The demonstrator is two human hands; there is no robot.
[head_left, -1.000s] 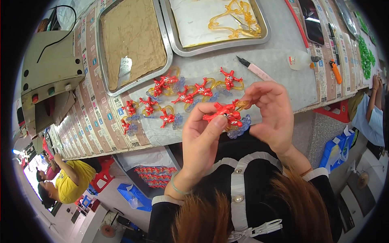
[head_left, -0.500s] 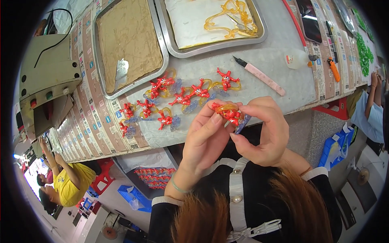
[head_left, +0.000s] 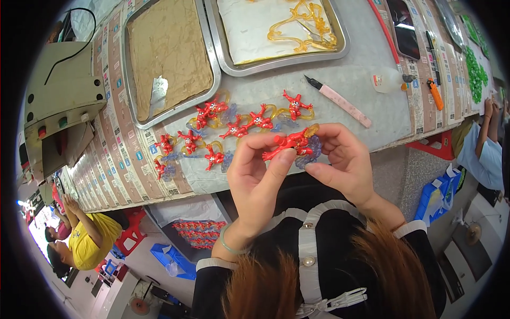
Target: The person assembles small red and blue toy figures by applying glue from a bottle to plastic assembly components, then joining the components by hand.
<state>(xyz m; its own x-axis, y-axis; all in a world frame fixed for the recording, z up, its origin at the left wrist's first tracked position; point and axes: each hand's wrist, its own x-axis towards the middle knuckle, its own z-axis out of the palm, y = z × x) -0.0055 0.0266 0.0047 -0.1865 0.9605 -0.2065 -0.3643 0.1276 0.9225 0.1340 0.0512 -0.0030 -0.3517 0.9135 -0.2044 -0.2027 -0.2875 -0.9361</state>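
Presently, left hand (head_left: 255,178) and right hand (head_left: 348,170) pinch a red toy (head_left: 294,140) between their fingers. Other toys (head_left: 235,127) lie on the table (head_left: 366,85); a box (head_left: 219,206) already holds rows of red pieces (head_left: 199,234).

The held figure (head_left: 286,142) was red, its clear parts (head_left: 312,152) amber and blue; the figures beyond it (head_left: 260,118) repeated those colours. A pen-shaped tool (head_left: 345,106) was pale pink with a black tip. Silver trays (head_left: 214,66) framed a tan sheet (head_left: 171,56) and a white one (head_left: 249,37); the worktop (head_left: 133,154) showed brown and whitish bands with blue squares.
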